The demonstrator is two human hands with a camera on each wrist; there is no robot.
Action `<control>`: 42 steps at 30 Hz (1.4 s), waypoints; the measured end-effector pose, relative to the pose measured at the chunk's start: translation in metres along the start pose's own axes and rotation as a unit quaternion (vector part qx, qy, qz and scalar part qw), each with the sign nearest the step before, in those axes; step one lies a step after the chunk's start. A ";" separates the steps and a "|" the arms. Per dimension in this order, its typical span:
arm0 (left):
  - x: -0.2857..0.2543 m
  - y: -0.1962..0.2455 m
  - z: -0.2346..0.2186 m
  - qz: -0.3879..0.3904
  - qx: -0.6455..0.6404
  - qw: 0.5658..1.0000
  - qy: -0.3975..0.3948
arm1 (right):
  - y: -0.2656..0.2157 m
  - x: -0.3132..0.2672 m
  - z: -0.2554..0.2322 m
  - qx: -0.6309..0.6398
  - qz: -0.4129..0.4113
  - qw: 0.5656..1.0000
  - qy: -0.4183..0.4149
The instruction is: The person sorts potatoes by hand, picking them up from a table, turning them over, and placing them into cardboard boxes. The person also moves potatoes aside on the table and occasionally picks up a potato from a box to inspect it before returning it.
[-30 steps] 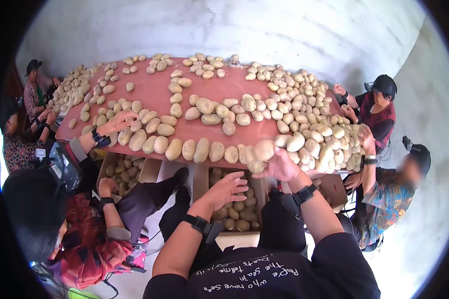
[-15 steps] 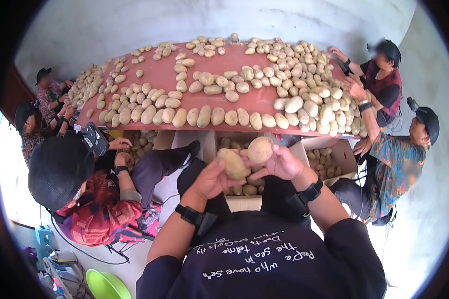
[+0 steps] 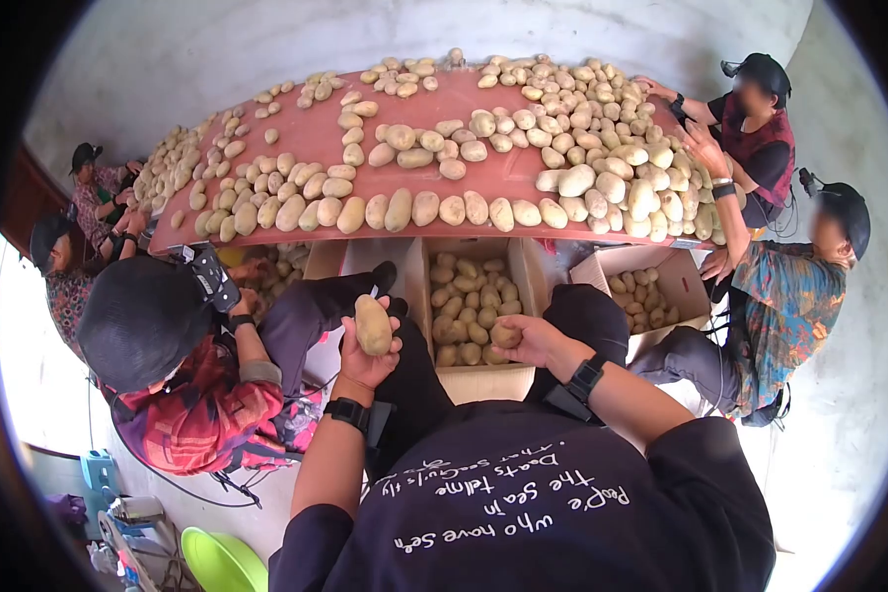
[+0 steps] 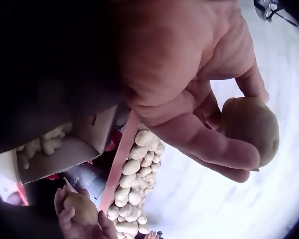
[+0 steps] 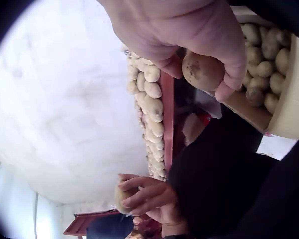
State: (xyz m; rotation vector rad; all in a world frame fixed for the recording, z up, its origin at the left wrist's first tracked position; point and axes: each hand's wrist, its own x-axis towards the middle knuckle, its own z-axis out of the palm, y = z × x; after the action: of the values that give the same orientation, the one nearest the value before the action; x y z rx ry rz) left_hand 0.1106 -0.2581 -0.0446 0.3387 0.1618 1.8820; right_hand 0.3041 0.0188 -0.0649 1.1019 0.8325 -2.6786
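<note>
Gripping an upright potato (image 3: 373, 326) between curled fingers and thumb, the left hand (image 3: 365, 357) is raised beside the cardboard box (image 3: 476, 380); the right hand (image 3: 525, 340) cups a smaller potato (image 3: 505, 334) over the box's near edge.

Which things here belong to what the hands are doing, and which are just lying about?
In use:
left hand gripping a long potato
right hand gripping a round potato
open box of potatoes below

Lying about:
red table rows
side box
green basin
</note>
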 end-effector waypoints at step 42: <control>0.113 0.078 0.043 0.015 0.244 0.953 0.178 | -0.016 0.065 0.036 -0.170 0.063 0.981 -0.069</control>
State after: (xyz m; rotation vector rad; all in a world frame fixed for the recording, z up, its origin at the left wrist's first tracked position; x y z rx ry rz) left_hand 0.0199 -0.1801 0.0351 0.3296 0.8793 1.9049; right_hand 0.2302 0.0187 -0.0812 0.8483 1.1027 -2.3608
